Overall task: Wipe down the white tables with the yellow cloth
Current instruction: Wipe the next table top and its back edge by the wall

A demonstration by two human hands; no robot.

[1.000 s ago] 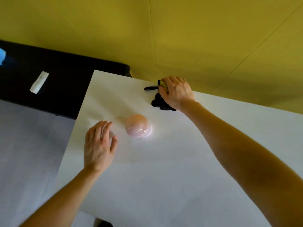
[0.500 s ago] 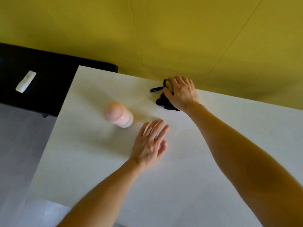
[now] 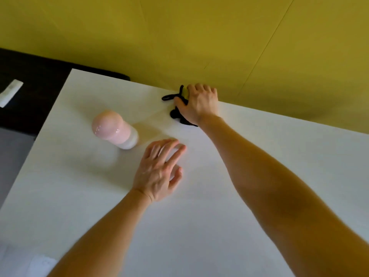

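Left of the pink bottle (image 3: 114, 129), a white strip (image 3: 9, 92) lies on a dark surface (image 3: 36, 90). The bottle stands on the white table (image 3: 199, 226). Just right of it, the left hand (image 3: 159, 170) is spread loose over the tabletop, holding nothing. Farther right, beyond the bottle at the table's far edge, the right hand (image 3: 199, 104) curls around a black strapped object (image 3: 174, 113). A sliver of what seems to be the yellow cloth (image 3: 184, 92) shows under its fingers.
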